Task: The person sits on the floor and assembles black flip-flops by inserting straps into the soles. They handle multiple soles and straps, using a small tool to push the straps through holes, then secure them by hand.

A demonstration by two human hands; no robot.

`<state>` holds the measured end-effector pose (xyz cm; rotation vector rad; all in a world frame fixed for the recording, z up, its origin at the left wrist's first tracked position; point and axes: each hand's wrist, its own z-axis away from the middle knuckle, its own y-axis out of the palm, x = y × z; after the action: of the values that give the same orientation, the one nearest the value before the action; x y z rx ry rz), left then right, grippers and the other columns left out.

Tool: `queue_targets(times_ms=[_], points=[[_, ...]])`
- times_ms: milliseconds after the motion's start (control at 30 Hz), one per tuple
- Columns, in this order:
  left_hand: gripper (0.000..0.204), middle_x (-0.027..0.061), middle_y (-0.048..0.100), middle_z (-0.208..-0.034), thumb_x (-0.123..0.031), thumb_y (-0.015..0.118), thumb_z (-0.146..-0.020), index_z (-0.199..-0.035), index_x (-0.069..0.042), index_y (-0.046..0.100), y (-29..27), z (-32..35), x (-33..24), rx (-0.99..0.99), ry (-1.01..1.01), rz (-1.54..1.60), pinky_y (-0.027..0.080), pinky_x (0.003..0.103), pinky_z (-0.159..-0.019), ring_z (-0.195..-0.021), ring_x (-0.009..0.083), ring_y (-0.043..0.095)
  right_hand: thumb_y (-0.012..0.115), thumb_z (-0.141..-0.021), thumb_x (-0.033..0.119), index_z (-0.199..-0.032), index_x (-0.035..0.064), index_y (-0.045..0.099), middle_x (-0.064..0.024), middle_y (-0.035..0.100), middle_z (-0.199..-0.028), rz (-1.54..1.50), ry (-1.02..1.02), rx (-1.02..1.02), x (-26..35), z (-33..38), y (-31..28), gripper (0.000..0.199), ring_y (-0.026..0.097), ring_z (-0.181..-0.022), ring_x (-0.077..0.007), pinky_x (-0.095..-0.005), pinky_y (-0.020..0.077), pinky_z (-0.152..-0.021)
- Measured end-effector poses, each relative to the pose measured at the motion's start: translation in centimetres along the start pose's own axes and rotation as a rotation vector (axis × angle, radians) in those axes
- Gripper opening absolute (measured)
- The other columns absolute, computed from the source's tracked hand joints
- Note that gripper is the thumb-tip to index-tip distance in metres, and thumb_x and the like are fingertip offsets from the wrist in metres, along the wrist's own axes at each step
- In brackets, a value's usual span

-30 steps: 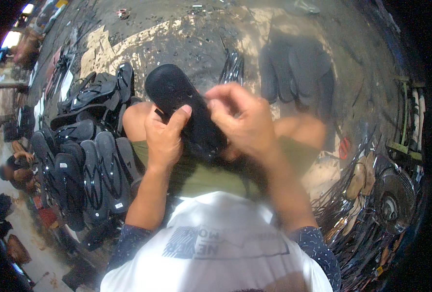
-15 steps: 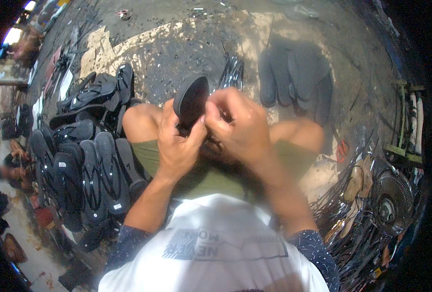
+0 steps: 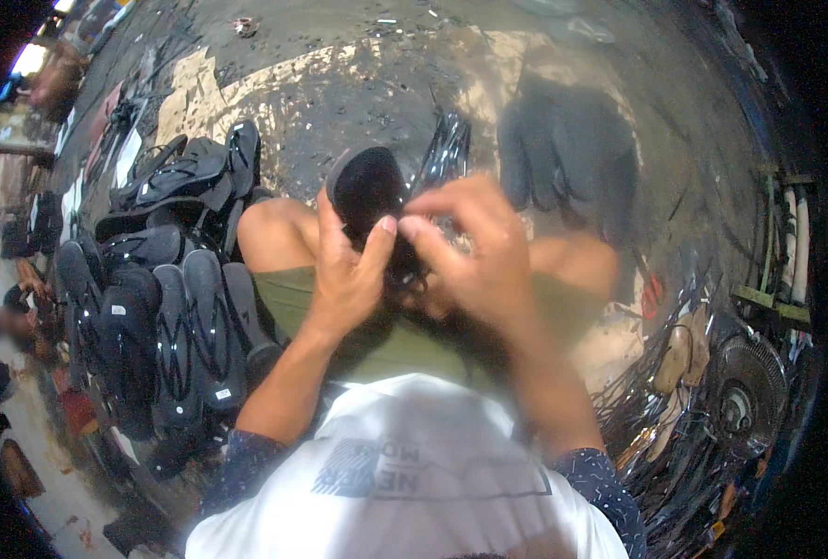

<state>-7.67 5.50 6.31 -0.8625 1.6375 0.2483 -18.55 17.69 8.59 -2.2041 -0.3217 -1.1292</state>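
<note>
My left hand is closed around a black flip-flop sole held up above my lap, its thumb on the near right edge. Beside that edge is my right hand, with thumb and index finger drawn together in a pinch. What lies between those fingertips is too small and blurred to make out. Just beyond the hands, a bundle of shiny black straps rests on the floor. Several dark soles lie together at the far right.
Black flip-flops with straps are heaped to my left. On the right lie red-handled scissors, tangled black strips and a round fan, with a green frame behind. Another person sits at the far left.
The sole has turned so that more of its broad dark face shows. My right hand has shifted slightly right and down, its fingers moving off the sole's edge.
</note>
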Motion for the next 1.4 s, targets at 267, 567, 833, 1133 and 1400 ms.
queue_targets(times_ms=[267, 567, 833, 1133, 1400], points=[[0.05, 0.0025, 0.058, -0.111, -0.009, 0.069, -0.095, -0.14, -0.003, 0.046, -2.7, -0.1, -0.8, 0.373, -0.467, 0.186, 0.043, 0.028, -0.078, -0.091, 0.0109, 0.053, 0.071, -0.093, 0.019, -0.091, 0.0041, 0.065, -0.0133, 0.07, -0.087, -0.467, 0.568, 0.044, 0.4, 0.9, 0.2, 0.016, 0.07, -0.077, -0.0299, -0.0427, 0.0541, -0.068], [0.019, 0.0014, 0.064, -0.089, -0.013, 0.066, -0.1, -0.115, -0.001, 0.06, -1.9, 0.0, -0.9, 0.298, -0.345, -0.048, 0.047, 0.024, -0.063, -0.073, 0.0078, 0.057, 0.077, -0.081, 0.021, -0.083, 0.0112, 0.062, -0.0061, 0.063, -0.076, 0.306, -0.125, 0.053, -0.5, 1.3, 0.4, 0.018, 0.06, -0.075, -0.028, -0.043, 0.0433, -0.07], [0.044, 0.0117, 0.064, -0.115, -0.011, 0.065, -0.101, -0.134, 0.012, 0.049, -0.6, 2.3, 0.4, 0.237, -0.177, -0.127, 0.052, 0.032, -0.085, -0.098, 0.0191, 0.06, 0.073, -0.085, 0.026, -0.09, 0.0078, 0.062, -0.0103, 0.064, -0.085, 0.314, -0.113, 0.102, -2.4, 1.5, 0.9, 0.022, 0.061, -0.085, -0.031, -0.0449, 0.0424, -0.074], [0.065, 0.0221, 0.048, -0.152, -0.017, 0.065, -0.102, -0.154, 0.009, 0.036, -1.4, 2.7, 2.8, 0.15, -0.294, -0.142, 0.037, 0.038, -0.115, -0.137, 0.0287, 0.047, 0.067, -0.095, 0.026, -0.097, 0.0065, 0.061, -0.0107, 0.068, -0.087, 0.109, 0.058, 0.102, -1.7, 2.1, 0.9, 0.021, 0.066, -0.086, -0.0325, -0.0458, 0.0427, -0.081], [0.057, 0.0179, 0.041, -0.161, -0.031, 0.053, -0.106, -0.157, -0.008, 0.042, -26.2, 1.2, -3.6, 0.053, -0.064, -0.662, 0.03, 0.046, -0.122, -0.149, 0.0319, 0.037, 0.073, -0.091, 0.03, -0.1, 0.0042, 0.071, -0.0142, 0.072, -0.092, -0.14, 0.309, -0.131, -12.0, -5.1, -4.2, 0.027, 0.07, -0.088, -0.027, -0.0417, 0.0546, -0.08]])
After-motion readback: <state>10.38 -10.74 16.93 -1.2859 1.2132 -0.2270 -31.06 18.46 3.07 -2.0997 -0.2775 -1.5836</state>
